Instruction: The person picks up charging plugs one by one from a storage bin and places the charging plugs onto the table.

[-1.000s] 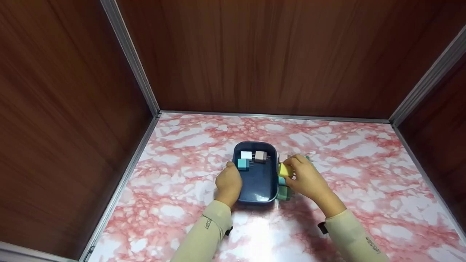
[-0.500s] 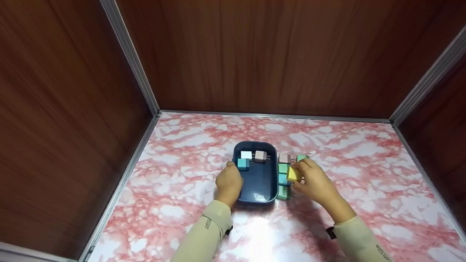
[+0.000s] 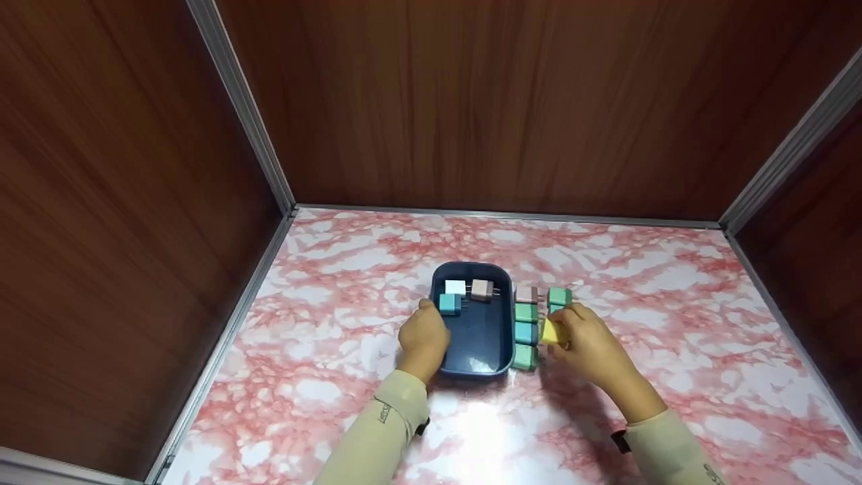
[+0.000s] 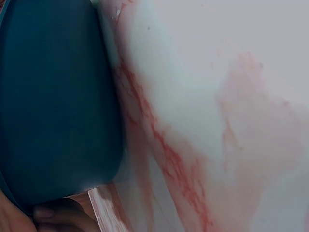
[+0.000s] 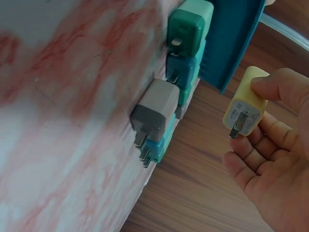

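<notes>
My left hand (image 3: 423, 340) grips the left wall of a dark blue tray (image 3: 474, 345); in the left wrist view its fingertips (image 4: 60, 215) show at the tray's rim. Inside the tray lie a white charger plug (image 3: 455, 287), a beige charger plug (image 3: 482, 289) and a turquoise charger plug (image 3: 449, 304). To the tray's right, my right hand (image 3: 596, 347) pinches a yellow charger plug (image 3: 553, 331) between thumb and fingers. The right wrist view shows the prong end of the yellow charger plug (image 5: 245, 104), held above the table and apart from the others.
Along the tray's right side stand a pinkish plug (image 3: 526, 294), a green plug (image 3: 526, 312), a blue plug (image 3: 526, 332) and a pale green plug (image 3: 524, 357). Another green plug (image 3: 558, 296) starts a second row, partly behind my right hand. Wooden panels (image 3: 471, 108) enclose the marbled table (image 3: 350, 269).
My right hand has moved right and toward me from beside the tray's right rim, carrying the yellow charger plug. More of the plug rows now shows. Left hand and tray have stayed put.
</notes>
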Demonstrator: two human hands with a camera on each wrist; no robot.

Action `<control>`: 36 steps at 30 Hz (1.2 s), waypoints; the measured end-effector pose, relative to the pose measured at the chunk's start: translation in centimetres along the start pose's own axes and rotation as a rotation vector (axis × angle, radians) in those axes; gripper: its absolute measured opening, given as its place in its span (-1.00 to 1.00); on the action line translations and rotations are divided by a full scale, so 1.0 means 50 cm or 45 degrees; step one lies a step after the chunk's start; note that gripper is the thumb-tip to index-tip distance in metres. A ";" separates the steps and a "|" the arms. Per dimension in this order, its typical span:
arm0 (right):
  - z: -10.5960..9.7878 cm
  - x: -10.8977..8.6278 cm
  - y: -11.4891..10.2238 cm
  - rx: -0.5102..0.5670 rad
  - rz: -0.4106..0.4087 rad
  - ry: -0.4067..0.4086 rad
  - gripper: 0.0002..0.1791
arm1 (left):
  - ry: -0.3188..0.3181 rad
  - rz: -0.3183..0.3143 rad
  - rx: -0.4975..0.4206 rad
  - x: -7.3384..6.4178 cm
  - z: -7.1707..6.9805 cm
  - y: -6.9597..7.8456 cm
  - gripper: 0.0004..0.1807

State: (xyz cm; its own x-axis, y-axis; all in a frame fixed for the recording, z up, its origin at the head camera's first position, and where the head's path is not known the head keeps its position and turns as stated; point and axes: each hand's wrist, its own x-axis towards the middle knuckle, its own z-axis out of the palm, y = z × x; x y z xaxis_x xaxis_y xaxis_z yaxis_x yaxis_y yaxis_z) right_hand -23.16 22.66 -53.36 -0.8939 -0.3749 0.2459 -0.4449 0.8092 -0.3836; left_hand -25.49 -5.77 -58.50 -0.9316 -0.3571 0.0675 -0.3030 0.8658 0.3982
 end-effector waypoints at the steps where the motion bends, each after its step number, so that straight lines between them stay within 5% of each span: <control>1: 0.001 -0.001 0.002 -0.002 0.004 -0.005 -0.50 | 0.000 0.000 0.004 0.000 0.000 0.000 -0.59; 12: 0.010 -0.018 0.012 0.030 0.109 -0.059 -0.46 | -0.003 0.011 -0.004 -0.001 -0.001 -0.002 -0.65; 36: 0.036 -0.044 0.030 -0.013 0.084 -0.090 -0.45 | -0.010 0.012 -0.020 -0.002 -0.002 0.000 -0.73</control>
State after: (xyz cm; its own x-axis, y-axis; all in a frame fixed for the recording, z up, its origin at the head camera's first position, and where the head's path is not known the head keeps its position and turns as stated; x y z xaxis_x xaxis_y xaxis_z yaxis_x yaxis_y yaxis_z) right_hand -21.98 23.89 -56.10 -0.9229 -0.3515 0.1573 -0.3850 0.8375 -0.3877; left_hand -25.38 -5.78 -58.43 -0.9361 -0.3458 0.0643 -0.2908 0.8637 0.4117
